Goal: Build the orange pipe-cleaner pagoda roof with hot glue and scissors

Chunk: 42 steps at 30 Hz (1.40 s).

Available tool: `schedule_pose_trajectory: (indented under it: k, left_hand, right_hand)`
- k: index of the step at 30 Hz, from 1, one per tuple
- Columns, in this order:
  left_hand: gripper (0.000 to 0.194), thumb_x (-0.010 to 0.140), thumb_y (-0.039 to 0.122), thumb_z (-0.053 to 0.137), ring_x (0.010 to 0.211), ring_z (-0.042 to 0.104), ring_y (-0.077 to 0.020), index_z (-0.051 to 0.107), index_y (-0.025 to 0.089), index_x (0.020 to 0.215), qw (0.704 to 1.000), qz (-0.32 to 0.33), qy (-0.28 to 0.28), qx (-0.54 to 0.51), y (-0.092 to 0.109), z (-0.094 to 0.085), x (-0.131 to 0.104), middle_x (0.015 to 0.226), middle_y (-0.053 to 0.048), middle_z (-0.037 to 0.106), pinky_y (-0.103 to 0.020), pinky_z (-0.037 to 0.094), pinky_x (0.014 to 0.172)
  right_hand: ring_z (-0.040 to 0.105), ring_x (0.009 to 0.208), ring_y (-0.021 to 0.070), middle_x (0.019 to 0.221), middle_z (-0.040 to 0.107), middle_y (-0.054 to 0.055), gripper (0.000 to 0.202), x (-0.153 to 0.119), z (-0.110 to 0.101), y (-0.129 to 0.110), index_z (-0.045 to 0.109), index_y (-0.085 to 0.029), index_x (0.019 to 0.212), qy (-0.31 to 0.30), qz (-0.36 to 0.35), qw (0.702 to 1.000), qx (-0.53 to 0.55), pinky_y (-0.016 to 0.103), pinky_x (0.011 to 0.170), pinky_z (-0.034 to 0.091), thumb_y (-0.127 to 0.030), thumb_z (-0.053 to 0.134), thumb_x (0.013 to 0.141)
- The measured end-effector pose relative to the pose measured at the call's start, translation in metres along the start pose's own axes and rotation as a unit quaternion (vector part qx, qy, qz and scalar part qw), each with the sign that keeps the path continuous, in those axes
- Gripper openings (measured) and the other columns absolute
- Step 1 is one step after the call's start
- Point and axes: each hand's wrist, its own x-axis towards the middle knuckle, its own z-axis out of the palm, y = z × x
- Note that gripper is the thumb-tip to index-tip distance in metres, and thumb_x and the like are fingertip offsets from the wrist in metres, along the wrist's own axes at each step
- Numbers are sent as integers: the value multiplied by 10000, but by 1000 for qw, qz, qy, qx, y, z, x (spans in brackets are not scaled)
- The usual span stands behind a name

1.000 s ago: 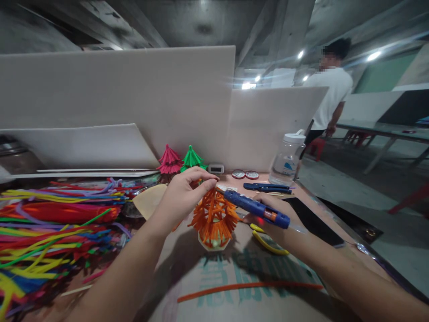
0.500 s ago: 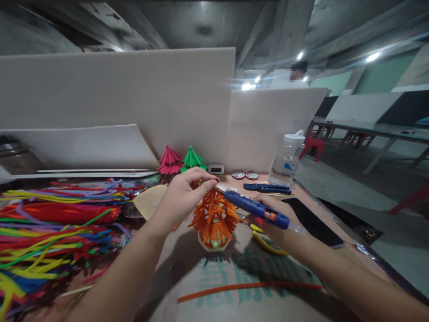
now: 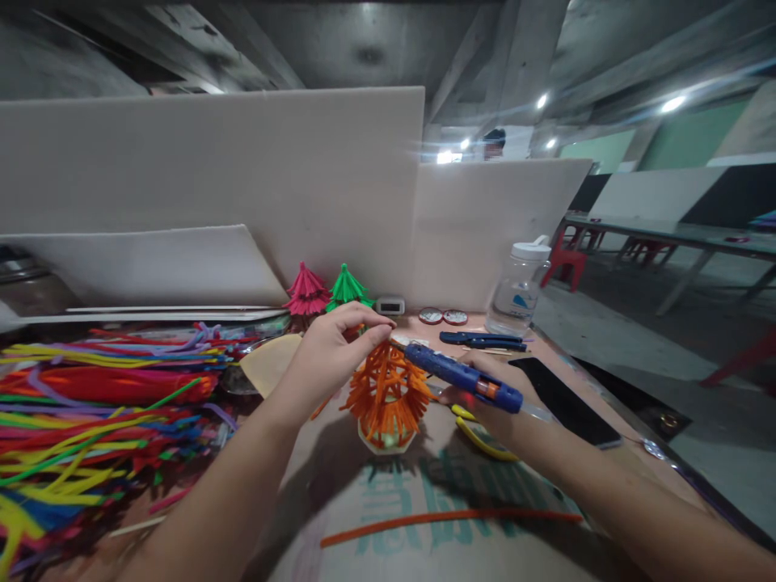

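Note:
An orange pipe-cleaner tree point(image 3: 391, 396) with layered, drooping tiers stands upright on a small pale base point(image 3: 388, 447). At its top, the thumb and forefinger of my left hand point(image 3: 345, 343) are pinched together; the tip is hidden behind them. My right hand point(image 3: 485, 404) grips a blue hot glue gun point(image 3: 461, 373) with a clear glue stick out of its back end. The gun's nozzle points left, right beside the treetop under my left fingertips. A loose orange pipe cleaner point(image 3: 449, 517) lies across the board in front.
Many coloured pipe cleaners point(image 3: 109, 404) pile up at the left. Yellow-handled pliers point(image 3: 485, 440), a phone point(image 3: 567, 404), a blue cutter point(image 3: 482, 340) and a water bottle point(image 3: 518, 291) lie or stand right. Pink point(image 3: 307, 291) and green trees point(image 3: 347, 287) stand behind, before white panels point(image 3: 212, 162).
Both hands, the glue gun and the orange tree stay almost still. In the background, a person behind the panel has shifted to the left.

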Motion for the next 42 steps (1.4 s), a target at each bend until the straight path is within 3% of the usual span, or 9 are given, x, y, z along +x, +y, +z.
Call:
schedule_pose_trajectory:
  k: [18, 26, 32, 42]
  left_hand:
    - [181, 886, 334, 634, 878, 655, -193, 746, 194, 862, 1000, -4, 5, 11, -1, -1, 0, 934, -61, 713, -305, 507, 809]
    - [198, 878, 346, 642, 861, 640, -179, 753, 182, 889, 999, -15, 27, 21, -7, -7, 0, 935, -54, 703, -285, 497, 790]
    - [180, 874, 331, 641, 830, 640, -174, 746, 184, 880, 1000, -9, 14, 23, -4, -5, 0, 930, -53, 707, -292, 504, 786]
    - [175, 873, 322, 634, 850, 645, -182, 750, 190, 875, 1000, -11, 7, 27, -2, -5, -1, 944, -59, 711, -308, 508, 799]
  right_hand:
    - [632, 676, 198, 754, 693, 22, 141, 3, -7, -7, 635, -247, 826, -17, 46, 997, 64, 303, 621, 504, -379, 671, 861]
    - [616, 630, 180, 709, 672, 16, 350, 17, -26, -20, 620, -203, 744, -109, 2, 985, 136, 285, 595, 480, -534, 725, 790]
    - [624, 637, 181, 715, 670, 21, 340, 18, -37, -29, 617, -207, 738, -147, 34, 979, 134, 279, 582, 484, -522, 738, 781]
    - [607, 651, 172, 730, 671, 14, 400, 17, -29, -21, 628, -207, 800, -140, 26, 982, 121, 266, 590, 448, -587, 744, 750]
